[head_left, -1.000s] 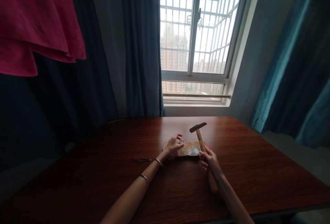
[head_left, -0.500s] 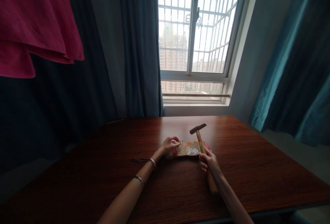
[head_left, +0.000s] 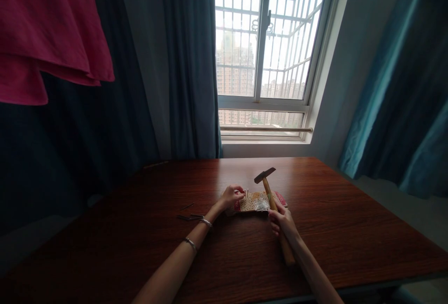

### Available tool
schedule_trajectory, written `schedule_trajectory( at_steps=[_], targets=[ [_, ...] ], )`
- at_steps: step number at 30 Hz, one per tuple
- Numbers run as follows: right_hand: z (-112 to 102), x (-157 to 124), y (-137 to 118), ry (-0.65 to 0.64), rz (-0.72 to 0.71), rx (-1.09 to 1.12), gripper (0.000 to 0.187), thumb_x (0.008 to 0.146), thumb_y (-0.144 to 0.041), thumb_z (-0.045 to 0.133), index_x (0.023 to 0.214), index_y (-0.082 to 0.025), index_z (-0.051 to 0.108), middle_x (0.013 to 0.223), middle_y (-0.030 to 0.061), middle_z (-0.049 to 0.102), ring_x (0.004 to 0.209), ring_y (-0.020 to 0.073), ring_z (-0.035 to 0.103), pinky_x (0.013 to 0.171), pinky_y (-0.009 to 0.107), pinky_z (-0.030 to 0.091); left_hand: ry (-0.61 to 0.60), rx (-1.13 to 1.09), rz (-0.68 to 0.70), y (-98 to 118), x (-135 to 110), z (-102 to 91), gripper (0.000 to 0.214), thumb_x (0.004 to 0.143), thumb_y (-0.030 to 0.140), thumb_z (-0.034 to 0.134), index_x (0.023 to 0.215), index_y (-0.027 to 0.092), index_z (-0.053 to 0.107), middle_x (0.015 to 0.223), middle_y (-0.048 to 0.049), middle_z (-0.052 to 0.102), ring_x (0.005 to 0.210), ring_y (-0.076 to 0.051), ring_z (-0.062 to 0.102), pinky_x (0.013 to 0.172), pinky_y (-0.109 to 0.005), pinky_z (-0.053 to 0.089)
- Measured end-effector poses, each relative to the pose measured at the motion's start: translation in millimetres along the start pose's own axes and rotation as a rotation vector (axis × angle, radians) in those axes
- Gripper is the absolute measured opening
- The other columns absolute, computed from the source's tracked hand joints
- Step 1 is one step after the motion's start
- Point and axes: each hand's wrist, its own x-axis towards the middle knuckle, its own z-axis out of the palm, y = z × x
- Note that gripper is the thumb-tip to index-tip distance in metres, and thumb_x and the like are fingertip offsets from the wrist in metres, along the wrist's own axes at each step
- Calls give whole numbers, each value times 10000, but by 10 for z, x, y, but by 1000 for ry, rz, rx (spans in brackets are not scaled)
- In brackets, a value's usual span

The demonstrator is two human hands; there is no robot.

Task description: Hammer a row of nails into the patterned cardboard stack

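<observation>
Pinching nail upright, L fingers; hammer in R fingers

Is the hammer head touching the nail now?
Apart. The head view shows the hammer raised, table visible between its head and the nail in the left hand.

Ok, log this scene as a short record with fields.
left: left hand pinches a small nail upright at the left end of the spotted pad
right: right hand grips the hammer by its wooden handle, head above the pad
table: wooden table; loose nails lie beside the left wrist
background: window, blue curtains, red cloth upper left
</observation>
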Motion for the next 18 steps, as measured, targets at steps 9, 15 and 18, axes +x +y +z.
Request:
schedule_trajectory(
  at_steps=[9,15,18],
  targets=[
    [2,1,46,1,-8,-29,709,670,-338,607,1304,-169,337,469,-110,411,265,39,299,227,168,299,-3,-16,-4,28,-1,20,221,705,332,591,775,145,685,780,-49,672,709,-143,587,662,-222,449],
    [5,-9,44,-14,-14,-9,745,669,-332,612,1328,-168,305,461,-115,393,266,37,293,226,166,298,22,-18,11,103,-12,22,195,709,320,591,747,158,692,789,-50,680,731,-147,596,673,-219,452],
    [-1,-6,58,-18,-13,-19,753,672,-330,610,1337,-179,290,468,-111,400,267,34,290,224,164,298,21,27,-13,121,-20,18,223,709,352,584,754,163,694,784,-45,679,718,-149,596,636,-215,436]
  ],
)
